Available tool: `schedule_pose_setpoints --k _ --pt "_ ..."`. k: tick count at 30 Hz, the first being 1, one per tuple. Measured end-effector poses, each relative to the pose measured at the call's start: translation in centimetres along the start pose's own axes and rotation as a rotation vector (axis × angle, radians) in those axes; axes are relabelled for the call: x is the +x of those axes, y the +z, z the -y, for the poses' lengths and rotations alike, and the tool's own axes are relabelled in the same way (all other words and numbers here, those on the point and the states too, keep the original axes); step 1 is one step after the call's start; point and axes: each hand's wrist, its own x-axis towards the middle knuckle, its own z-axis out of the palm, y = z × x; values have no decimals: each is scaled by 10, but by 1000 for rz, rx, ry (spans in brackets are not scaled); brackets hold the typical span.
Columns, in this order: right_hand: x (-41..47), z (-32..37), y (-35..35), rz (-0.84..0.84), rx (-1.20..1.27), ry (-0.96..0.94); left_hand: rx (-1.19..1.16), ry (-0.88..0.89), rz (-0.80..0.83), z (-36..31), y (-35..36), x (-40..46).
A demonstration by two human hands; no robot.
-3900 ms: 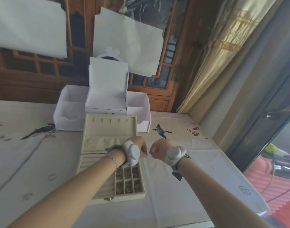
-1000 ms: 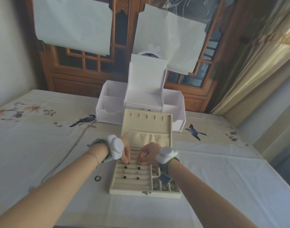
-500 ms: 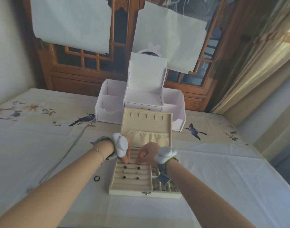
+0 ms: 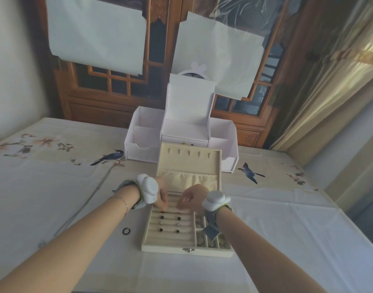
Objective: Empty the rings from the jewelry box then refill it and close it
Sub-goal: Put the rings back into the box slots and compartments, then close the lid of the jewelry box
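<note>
Both hands hover over jewelry box's ring rows.

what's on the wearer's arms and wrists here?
Bare forearms, no sleeves. Each wrist carries a rounded white pod on a grey strap with green edging: left wrist device, right wrist device. A thin chain bracelet circles the left forearm. No cables visible.

Single head cam, wide-angle w/ edge distortion. Looks fwd + down from above the desk, facing the wooden window wall. Forearms enter from bottom corners; hands close, mid-frame. No 2nd view, so no overlap.
</note>
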Motion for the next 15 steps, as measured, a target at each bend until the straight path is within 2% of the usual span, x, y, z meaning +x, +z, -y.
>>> schedule_pose_setpoints --k 3,5,7,11,15 --pt "-9 -9 -9 -119 200 19 -202 -20 -242 7 1 -11" --pt "-12 -17 -19 -213 261 70 -248 -76 -412 14 -1 -13" --pt "-13 -25 -33 -318 246 121 -233 -157 -506 18 -8 -16" --pt "-13 -39 -54 -454 183 242 -246 -275 -442 23 -15 -8" --pt "-1 -53 -56 -331 2 395 -302 -312 -368 27 -6 11"
